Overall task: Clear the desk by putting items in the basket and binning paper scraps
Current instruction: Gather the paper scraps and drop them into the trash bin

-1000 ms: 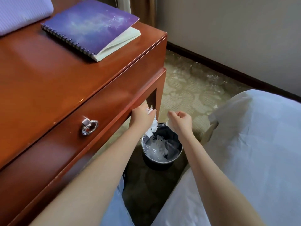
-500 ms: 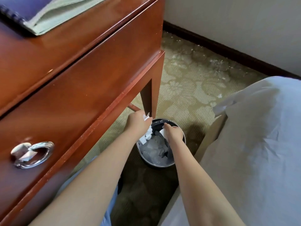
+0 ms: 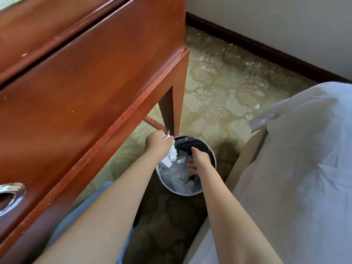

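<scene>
Releasing right hand (image 3: pixel 199 161): grip is opening over the round, plastic-lined metal bin (image 3: pixel 185 194), its scrap dropped inside.
Left hand (image 3: pixel 157 144): grip is still clamping crumpled white paper scraps (image 3: pixel 171 158) at the rim.

paper scraps (image 3: pixel 172 156) — partly behind left hand (image 3: pixel 157 145)

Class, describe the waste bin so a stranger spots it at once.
Start at the reddish wooden desk; follow its corner leg down to the patterned carpet. There stands the round metal bin, alone in having a shiny rim and black liner.
</scene>
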### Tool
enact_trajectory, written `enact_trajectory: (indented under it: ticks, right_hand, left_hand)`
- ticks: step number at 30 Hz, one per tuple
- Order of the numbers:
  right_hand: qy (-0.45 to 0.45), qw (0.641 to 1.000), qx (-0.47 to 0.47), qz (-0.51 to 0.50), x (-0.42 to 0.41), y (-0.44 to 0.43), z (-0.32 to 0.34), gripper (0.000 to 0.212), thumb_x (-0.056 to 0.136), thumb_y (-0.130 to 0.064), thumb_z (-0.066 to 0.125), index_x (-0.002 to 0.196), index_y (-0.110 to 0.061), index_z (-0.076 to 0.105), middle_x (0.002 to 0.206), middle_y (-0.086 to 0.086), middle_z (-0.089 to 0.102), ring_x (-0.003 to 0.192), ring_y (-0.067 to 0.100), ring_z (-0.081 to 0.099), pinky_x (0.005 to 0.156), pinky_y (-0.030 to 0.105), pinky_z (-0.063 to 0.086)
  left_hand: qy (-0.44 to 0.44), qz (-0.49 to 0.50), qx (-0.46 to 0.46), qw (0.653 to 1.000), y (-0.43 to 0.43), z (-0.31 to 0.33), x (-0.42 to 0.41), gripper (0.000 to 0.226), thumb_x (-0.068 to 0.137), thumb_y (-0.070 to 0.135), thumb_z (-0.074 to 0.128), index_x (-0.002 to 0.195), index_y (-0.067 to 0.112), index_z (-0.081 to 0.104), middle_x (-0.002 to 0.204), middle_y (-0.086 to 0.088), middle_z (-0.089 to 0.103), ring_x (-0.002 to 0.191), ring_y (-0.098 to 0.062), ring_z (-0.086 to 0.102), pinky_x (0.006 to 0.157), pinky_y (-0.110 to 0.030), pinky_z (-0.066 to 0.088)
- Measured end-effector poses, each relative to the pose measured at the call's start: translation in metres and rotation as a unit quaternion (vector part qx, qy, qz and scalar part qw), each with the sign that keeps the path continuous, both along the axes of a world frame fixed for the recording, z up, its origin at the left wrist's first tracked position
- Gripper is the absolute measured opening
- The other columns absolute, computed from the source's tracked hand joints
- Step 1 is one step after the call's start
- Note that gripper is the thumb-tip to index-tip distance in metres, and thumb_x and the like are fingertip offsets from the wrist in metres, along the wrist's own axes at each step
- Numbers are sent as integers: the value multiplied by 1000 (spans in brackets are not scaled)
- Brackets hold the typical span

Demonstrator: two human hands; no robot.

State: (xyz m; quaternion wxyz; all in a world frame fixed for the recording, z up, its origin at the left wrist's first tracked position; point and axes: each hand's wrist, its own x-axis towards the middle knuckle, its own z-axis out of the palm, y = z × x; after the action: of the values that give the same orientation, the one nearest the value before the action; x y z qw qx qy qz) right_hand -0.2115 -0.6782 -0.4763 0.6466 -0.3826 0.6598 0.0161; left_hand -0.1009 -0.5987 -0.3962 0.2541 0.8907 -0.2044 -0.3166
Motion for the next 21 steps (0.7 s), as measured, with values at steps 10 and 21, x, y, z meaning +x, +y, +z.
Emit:
enact_trajectory:
  ticks: [10,21]
  right_hand:
    - [-25,999,-13,-31,0,-25,6,10,92,-11,54,87,-11,63,35,4,55,50,20,53,51,26,38]
    - [-48,995,-89,-25,4,-23,7,13,93,-4,50,92,-8,62,55,7,58,51,17,51,46,24,40]
  left_hand:
    - [249,219,-41,942,-12,-15,-15,32,84,13,52,113,0,55,104,-19,61,93,-33,61,75,-36,49]
    - [357,207,2,911,-18,-6,-21,55,93,30,52,142,14,34,147,-12,35,132,-33,36,94,-49,39]
